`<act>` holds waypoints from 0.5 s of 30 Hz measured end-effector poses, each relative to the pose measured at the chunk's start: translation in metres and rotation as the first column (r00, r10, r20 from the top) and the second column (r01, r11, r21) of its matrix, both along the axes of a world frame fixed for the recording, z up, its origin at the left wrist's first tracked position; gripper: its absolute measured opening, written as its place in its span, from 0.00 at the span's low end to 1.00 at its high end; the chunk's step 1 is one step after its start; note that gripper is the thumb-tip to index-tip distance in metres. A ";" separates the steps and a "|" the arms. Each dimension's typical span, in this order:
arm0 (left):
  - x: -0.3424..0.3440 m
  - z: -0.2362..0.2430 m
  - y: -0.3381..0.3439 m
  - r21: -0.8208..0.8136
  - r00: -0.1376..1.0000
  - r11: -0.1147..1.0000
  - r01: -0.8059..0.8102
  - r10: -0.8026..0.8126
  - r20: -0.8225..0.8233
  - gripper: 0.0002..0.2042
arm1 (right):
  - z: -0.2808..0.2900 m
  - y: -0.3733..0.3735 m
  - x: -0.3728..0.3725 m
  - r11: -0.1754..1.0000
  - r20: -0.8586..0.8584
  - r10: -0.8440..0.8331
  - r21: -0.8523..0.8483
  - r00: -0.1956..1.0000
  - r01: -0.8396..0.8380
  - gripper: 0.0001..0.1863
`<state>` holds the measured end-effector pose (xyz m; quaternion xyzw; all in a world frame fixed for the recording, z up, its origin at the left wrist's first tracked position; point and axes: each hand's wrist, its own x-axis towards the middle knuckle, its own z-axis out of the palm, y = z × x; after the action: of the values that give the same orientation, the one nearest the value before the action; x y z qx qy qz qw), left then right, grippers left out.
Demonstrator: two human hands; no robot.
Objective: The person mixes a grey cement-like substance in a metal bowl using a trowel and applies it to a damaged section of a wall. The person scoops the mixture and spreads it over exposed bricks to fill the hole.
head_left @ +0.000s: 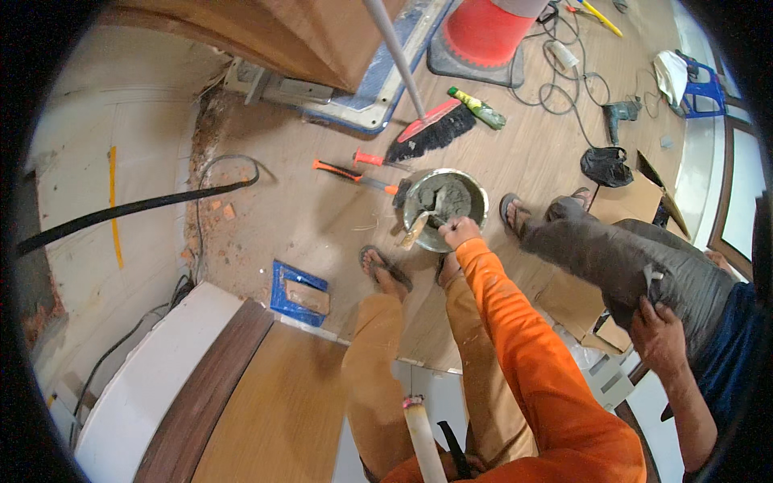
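My right hand [459,232], at the end of an orange sleeve, is closed at the near rim of a round metal bucket [481,193]. What its fingers grip is too small to make out; a short dark piece shows beside them. Wet grey mortar [451,197] fills part of the bucket. Against the rim, just left of my hand, leans a tool with a wooden handle [414,231], its metal end toward the mortar. My left hand is out of sight. Left of the bucket lie an orange-and-black hammer [346,171] and a red-handled tool [369,158].
Another person's hand [656,330] rests near their grey trousers at right. A broom [431,133], green bottle [479,109], traffic cone [487,36], drill [620,117] and coiled cable [560,97] lie beyond. A blue-framed piece [299,291] lies left of my feet; cardboard [572,302] is at right.
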<state>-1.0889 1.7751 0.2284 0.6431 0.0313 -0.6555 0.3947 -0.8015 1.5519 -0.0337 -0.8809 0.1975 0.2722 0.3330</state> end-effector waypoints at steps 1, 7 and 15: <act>0.011 -0.011 0.012 0.046 0.998 0.999 0.026 -0.028 0.049 0.10 | -0.005 0.001 -0.001 0.999 -0.030 0.007 0.039 1.000 -0.006 0.19; 0.146 -0.137 0.099 0.304 0.868 0.948 0.093 -0.227 0.442 0.09 | -0.014 -0.019 0.034 0.957 -0.054 0.155 0.257 0.986 -0.137 0.21; 0.361 -0.416 0.161 0.231 0.472 0.868 -0.440 0.004 0.882 0.12 | -0.193 -0.148 0.212 0.954 0.596 -0.004 -0.238 0.803 0.181 0.21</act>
<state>-0.7284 1.9361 -0.1876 0.9410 0.0603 -0.1647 0.2893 -0.5900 1.4036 -0.2264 -0.9491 0.1644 -0.0622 0.2612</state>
